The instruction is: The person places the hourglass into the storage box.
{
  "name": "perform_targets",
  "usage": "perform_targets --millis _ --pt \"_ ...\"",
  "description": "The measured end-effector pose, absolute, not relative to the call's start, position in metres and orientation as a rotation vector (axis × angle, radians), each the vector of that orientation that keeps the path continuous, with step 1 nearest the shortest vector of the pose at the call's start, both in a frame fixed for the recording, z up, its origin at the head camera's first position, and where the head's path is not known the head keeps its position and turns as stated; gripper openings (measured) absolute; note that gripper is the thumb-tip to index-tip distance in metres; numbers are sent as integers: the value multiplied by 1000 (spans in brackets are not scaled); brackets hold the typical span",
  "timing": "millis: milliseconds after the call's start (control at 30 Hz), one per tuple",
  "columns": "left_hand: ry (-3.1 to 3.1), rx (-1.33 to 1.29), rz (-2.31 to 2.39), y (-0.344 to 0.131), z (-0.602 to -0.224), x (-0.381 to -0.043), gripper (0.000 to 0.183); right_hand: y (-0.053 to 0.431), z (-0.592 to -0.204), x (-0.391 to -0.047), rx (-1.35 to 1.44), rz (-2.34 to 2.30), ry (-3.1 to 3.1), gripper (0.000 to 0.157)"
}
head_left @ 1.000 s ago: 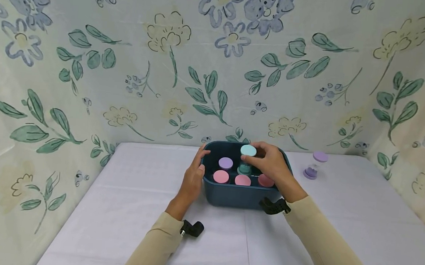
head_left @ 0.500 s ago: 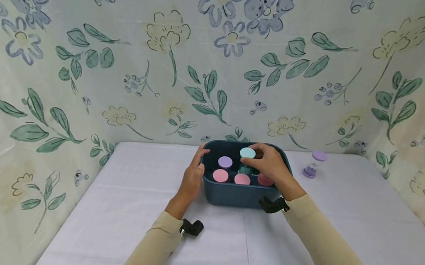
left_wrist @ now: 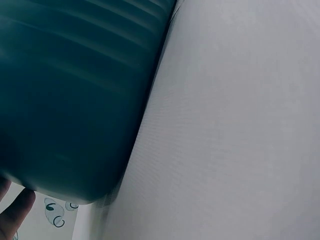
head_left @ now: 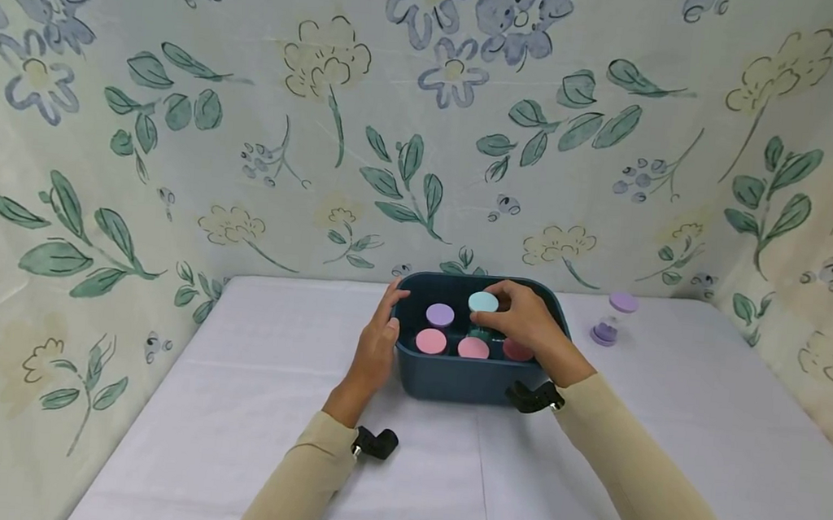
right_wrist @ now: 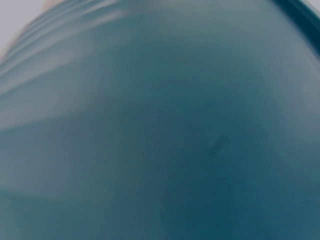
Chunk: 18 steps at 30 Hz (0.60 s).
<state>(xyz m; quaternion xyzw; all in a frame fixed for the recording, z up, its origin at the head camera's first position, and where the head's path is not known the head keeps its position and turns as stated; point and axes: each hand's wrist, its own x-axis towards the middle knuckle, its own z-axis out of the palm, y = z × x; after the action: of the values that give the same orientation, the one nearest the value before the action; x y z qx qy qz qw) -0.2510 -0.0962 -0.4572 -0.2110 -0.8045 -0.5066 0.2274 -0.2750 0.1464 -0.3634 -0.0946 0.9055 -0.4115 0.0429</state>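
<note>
A dark teal bin [head_left: 476, 383] stands on the table in the head view. My right hand [head_left: 522, 317] reaches over its right side and pinches an upright sand timer with a light blue cap [head_left: 483, 301]. The timer's lower part is down inside the bin, partly hidden by the fingers. My left hand [head_left: 378, 343] rests against the bin's left side, fingers extended along the rim. Its fingertips [left_wrist: 22, 202] touch the bin wall in the left wrist view. Inside the bin sit a purple cap [head_left: 440, 315] and pink caps [head_left: 431, 341] of other timers. Only the bin wall [right_wrist: 165, 125] fills the right wrist view.
A sand timer with purple ends [head_left: 613, 318] stands on the white-covered table [head_left: 250, 410], right of the bin. A floral cloth [head_left: 287, 135] hangs close behind the table. Black wrist straps with mounts [head_left: 376, 443] are worn on both forearms.
My right hand has lowered the light-blue-capped timer deeper into the bin. The left hand keeps its place at the bin's side. The whole view has shifted slightly.
</note>
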Motion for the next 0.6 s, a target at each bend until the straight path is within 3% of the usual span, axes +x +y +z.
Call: perform_targets --millis 600 --pt "-2198 -609 -1398 -98 -460 -255 52 144 -365 -278 -297 -1102 2795 51"
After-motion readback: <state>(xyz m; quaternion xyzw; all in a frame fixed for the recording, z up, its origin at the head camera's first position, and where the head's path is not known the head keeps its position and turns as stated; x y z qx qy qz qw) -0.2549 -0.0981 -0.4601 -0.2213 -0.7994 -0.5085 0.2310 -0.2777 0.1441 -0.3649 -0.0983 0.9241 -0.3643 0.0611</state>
